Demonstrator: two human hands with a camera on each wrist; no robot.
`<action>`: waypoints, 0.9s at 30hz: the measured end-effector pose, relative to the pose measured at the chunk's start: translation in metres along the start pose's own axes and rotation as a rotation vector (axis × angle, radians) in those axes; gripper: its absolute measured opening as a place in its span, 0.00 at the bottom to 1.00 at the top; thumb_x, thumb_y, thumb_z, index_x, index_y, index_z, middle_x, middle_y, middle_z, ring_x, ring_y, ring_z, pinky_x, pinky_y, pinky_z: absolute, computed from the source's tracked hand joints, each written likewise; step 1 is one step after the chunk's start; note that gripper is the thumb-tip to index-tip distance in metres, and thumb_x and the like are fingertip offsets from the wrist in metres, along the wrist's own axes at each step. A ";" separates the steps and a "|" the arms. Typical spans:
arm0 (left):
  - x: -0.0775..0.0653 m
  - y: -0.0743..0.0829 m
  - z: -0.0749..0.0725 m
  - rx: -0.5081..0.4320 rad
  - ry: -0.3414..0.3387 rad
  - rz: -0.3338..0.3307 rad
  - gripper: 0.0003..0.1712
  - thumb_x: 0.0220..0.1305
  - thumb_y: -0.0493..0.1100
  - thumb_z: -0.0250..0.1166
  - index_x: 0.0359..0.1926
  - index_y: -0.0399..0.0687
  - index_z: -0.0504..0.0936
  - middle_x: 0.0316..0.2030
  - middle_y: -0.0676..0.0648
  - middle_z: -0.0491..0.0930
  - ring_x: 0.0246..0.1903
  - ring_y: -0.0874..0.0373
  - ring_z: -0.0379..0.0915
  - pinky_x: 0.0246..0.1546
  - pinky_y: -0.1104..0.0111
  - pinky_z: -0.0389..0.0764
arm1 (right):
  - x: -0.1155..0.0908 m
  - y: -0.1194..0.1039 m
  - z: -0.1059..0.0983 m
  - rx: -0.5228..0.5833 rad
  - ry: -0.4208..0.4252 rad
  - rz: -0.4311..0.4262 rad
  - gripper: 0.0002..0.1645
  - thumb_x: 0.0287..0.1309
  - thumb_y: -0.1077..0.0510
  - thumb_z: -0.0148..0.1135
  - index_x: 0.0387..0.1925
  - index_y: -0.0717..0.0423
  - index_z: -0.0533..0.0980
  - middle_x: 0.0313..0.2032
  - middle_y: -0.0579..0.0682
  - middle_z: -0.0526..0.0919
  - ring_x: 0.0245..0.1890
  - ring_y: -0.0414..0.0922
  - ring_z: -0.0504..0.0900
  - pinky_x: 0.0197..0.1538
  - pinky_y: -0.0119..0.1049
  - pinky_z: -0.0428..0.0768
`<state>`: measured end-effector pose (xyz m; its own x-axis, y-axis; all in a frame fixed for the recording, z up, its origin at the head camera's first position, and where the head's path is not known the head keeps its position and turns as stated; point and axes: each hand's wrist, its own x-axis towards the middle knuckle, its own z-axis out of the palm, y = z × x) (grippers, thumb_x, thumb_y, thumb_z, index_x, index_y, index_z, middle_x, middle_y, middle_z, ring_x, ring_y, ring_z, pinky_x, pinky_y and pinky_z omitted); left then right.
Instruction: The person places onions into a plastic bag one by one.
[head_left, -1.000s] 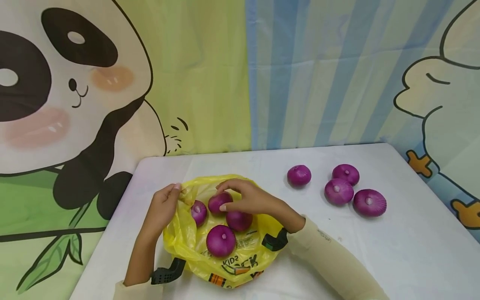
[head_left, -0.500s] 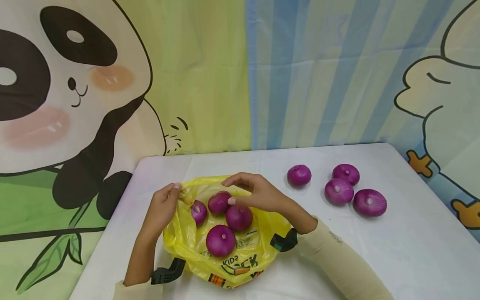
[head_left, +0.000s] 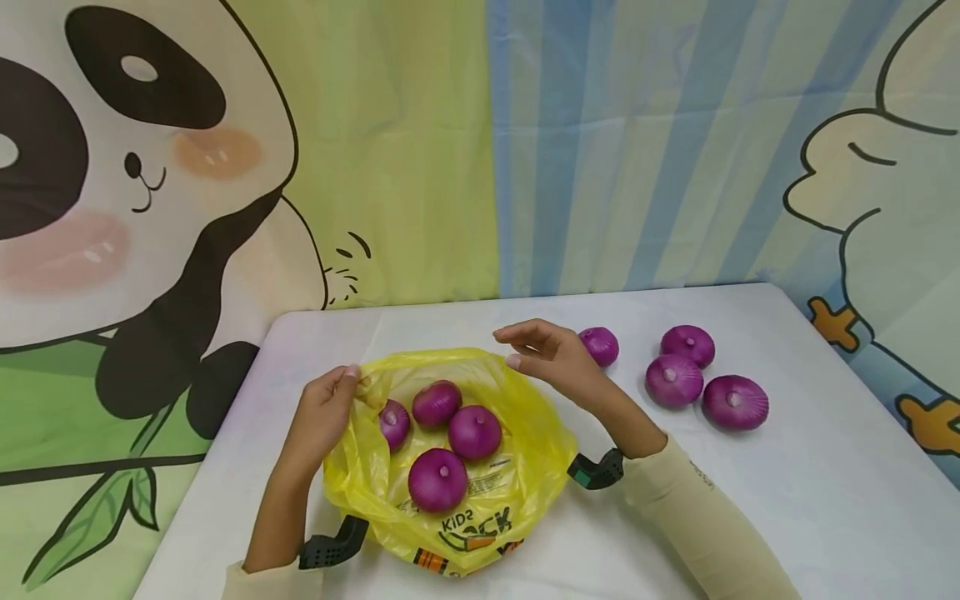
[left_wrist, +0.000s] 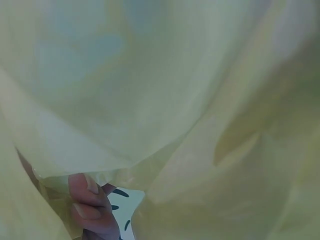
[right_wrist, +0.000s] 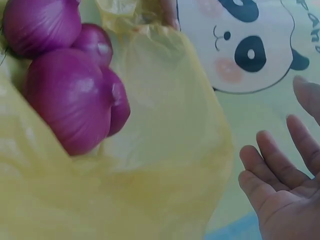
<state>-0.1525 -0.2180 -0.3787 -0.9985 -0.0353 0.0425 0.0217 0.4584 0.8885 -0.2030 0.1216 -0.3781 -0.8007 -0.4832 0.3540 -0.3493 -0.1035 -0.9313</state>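
A yellow plastic bag with printed lettering lies wide-mouthed on the table, several purple onions inside it. My left hand pinches the bag's left rim between thumb and fingers; in the left wrist view the fingertips show at the edge of the plastic, which fills most of that view. Beyond the bag's upper right rim, my right hand hovers with fingers loosely extended, holding nothing. The right wrist view shows that hand spread beside the bag, apart from the onions in it.
On the right of the white table sit more onions: three grouped together, including a front one, and a single onion partly behind my right hand. A cartoon-printed curtain rises behind the table's back edge.
My right hand has let go of an onion inside the bag and moved up and right, out past the rim. The left hand keeps its hold on the bag.
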 end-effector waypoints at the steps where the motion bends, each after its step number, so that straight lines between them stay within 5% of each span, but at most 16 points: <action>1: 0.000 0.000 0.000 -0.004 -0.001 -0.002 0.30 0.75 0.59 0.46 0.41 0.35 0.77 0.27 0.40 0.71 0.22 0.55 0.71 0.23 0.67 0.77 | -0.001 0.002 -0.002 0.011 0.016 0.012 0.18 0.64 0.67 0.60 0.54 0.69 0.72 0.56 0.64 0.75 0.60 0.53 0.72 0.62 0.43 0.68; 11: -0.001 0.000 0.000 -0.018 -0.002 0.003 0.28 0.76 0.57 0.46 0.40 0.34 0.76 0.26 0.41 0.71 0.21 0.55 0.71 0.23 0.68 0.76 | -0.007 0.015 -0.022 -0.038 0.144 0.043 0.23 0.63 0.65 0.62 0.57 0.69 0.70 0.57 0.65 0.73 0.60 0.52 0.72 0.64 0.43 0.67; 15: 0.000 -0.001 0.000 -0.026 -0.007 0.004 0.28 0.76 0.56 0.46 0.41 0.34 0.76 0.26 0.41 0.71 0.21 0.56 0.70 0.22 0.67 0.76 | -0.008 0.010 -0.025 -0.187 0.255 0.058 0.26 0.62 0.65 0.64 0.60 0.67 0.69 0.59 0.62 0.72 0.63 0.53 0.68 0.65 0.44 0.64; 19: 0.001 -0.002 0.000 -0.025 -0.010 0.001 0.27 0.76 0.56 0.46 0.42 0.34 0.77 0.27 0.41 0.71 0.21 0.56 0.71 0.23 0.68 0.76 | -0.008 -0.001 -0.024 -0.375 0.404 0.089 0.29 0.59 0.63 0.67 0.60 0.66 0.69 0.60 0.61 0.72 0.54 0.54 0.72 0.64 0.46 0.66; 22: 0.002 -0.003 0.000 -0.022 -0.013 -0.010 0.26 0.77 0.55 0.46 0.42 0.34 0.76 0.26 0.41 0.71 0.21 0.56 0.70 0.23 0.68 0.76 | -0.007 0.003 -0.031 -0.406 0.493 0.115 0.30 0.59 0.63 0.67 0.61 0.67 0.69 0.60 0.61 0.71 0.54 0.55 0.71 0.66 0.49 0.63; 27: 0.003 -0.004 0.000 -0.019 -0.012 -0.019 0.26 0.77 0.54 0.46 0.42 0.34 0.76 0.26 0.41 0.71 0.21 0.56 0.70 0.22 0.68 0.76 | -0.011 0.030 -0.055 -0.409 0.558 0.165 0.34 0.59 0.56 0.69 0.64 0.61 0.68 0.63 0.56 0.70 0.69 0.50 0.61 0.68 0.47 0.58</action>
<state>-0.1556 -0.2197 -0.3822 -0.9993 -0.0330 0.0199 0.0033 0.4409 0.8976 -0.2315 0.1711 -0.4049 -0.9504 0.0644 0.3043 -0.2691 0.3204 -0.9083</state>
